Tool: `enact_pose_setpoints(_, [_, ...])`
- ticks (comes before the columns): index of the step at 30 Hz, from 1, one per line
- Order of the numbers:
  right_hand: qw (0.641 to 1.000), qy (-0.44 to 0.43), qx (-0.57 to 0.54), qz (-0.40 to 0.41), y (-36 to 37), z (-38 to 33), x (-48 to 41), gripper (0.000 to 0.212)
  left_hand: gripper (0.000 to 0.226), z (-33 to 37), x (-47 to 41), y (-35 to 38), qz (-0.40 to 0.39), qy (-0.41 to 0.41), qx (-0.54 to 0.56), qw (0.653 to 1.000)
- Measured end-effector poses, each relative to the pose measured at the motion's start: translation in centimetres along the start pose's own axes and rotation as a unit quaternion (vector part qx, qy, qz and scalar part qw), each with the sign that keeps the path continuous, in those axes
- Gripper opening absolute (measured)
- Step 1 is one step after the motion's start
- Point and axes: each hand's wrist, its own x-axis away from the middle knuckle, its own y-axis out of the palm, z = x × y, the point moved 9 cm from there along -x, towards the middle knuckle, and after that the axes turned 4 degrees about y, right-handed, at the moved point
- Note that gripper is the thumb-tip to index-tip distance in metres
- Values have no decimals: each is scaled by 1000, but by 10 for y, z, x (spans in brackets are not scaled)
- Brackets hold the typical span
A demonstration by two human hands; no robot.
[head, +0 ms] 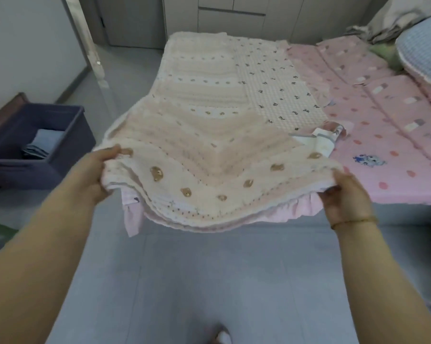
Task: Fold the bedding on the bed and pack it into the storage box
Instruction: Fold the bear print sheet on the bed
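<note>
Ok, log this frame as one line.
folding | left hand: grips blanket edge | right hand: grips blanket edge | blanket: partly on bed | storage box: holds folded cloth

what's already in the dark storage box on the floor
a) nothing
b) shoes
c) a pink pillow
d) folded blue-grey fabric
d: the storage box at the left holds a stack of folded blue-grey fabric, while the left hand and the right hand each grip a near corner of the cream bear-print blanket at the bed's edge.
</note>
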Motion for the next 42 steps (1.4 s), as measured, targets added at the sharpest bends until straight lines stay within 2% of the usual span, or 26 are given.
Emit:
enact_pose_setpoints(1, [999, -23, -7, 34, -15, -9, 5, 55, 24, 4, 5, -12, 1, 6, 15, 1000])
enact_pose_setpoints(2, [995, -37, 36, 88, -38, -10, 11, 49, 31, -5, 10, -31, 28, -5, 12, 1000])
enact_pose_setpoints(4, [965, -31, 186, 182, -87, 10, 26, 31, 7, -48, 21, -74, 116, -46, -1, 992])
enact_pose_setpoints(5, [948, -17, 242, 206, -108, 27, 32, 29, 16, -74, 27, -90, 143, -73, 5, 987])
enact_pose_setpoints(7, [939, 38, 261, 222, -137, 60, 36, 27, 22, -108, 33, -103, 166, -108, 5, 980])
enact_pose_setpoints(10, [934, 106, 263, 217, -141, 82, 27, 25, 23, -117, 28, -96, 168, -137, -20, 976])
enact_pose_setpoints(16, [938, 141, 272, 165, -122, 94, -8, 19, 19, -121, 13, -83, 183, -178, -63, 965])
enact_pose_setpoints(19, [944, 163, 232, 169, -125, 85, -25, 11, 23, -111, 0, -76, 196, -156, -78, 965])
enact_pose_setpoints(23, [957, 162, 167, 172, -132, 58, -48, 21, 24, -88, -17, -68, 212, -116, -80, 967])
enact_pose_setpoints(29, [967, 150, 149, 139, -111, 38, -92, 23, 30, -74, -49, -39, 204, -119, -82, 968])
enact_pose_setpoints(35, [967, 127, 175, 137, -74, 25, -182, 20, 28, -64, -137, -18, 180, -150, -66, 970])
enact_pose_setpoints(42, [957, 127, 199, 167, 10, 68, -326, 23, 22, -34, -290, -29, 203, -187, -72, 959])
